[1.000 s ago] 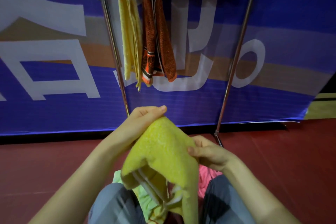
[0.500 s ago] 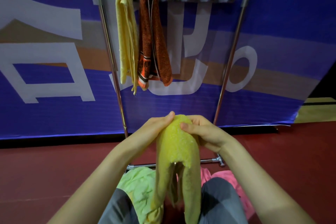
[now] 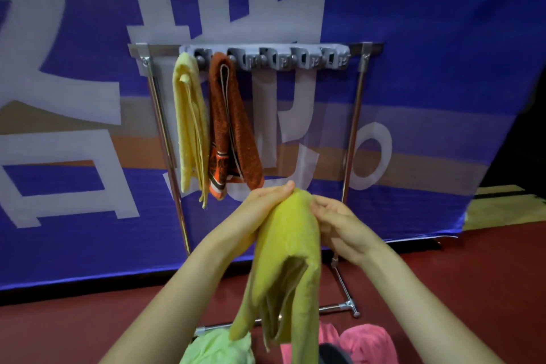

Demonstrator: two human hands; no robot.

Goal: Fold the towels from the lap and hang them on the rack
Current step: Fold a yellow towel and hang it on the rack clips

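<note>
Both hands, left hand (image 3: 263, 204) and right hand (image 3: 339, 224), grip one yellow towel (image 3: 291, 251); two towels (image 3: 233, 124) hang on the rack (image 3: 359, 103).

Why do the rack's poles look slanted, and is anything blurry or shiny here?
Head view: the wide-angle lens bows the silver metal rack, so its poles lean inward; edges darken at the right; both hands and the folded yellow terry towel look slightly soft; small glints show on the poles.

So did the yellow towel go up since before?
Yes. The yellow towel rose toward the rack: its top was well below the brown towel, and now reaches its bottom edge, pinched by both hands.
</note>
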